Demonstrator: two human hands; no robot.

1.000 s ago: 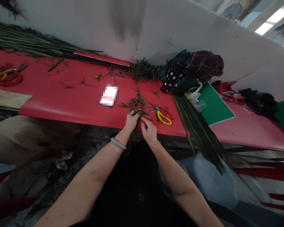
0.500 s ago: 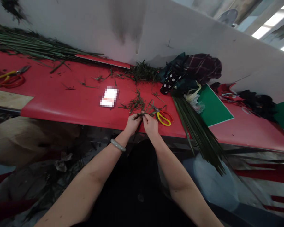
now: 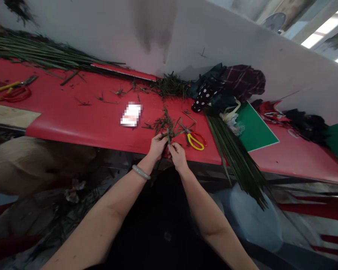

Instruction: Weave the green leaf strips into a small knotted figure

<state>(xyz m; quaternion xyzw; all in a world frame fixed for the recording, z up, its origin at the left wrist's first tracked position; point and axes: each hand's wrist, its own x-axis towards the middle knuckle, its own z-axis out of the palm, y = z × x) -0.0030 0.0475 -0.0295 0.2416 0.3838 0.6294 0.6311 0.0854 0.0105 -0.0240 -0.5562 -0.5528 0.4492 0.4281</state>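
Head view: your nearly closed left hand [image 3: 157, 147] and right hand [image 3: 178, 155] apparently pinch leaf strips [image 3: 168, 136]; nearby scissors [image 3: 189, 137] at three o'clock could snag them.

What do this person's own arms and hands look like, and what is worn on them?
The left hand and right hand are ungloved, and no sleeve covers the left forearm or right forearm. A smooth, rounded greyish bangle circles the left wrist; the right wrist shows nothing worn. The clothing between the arms is black.
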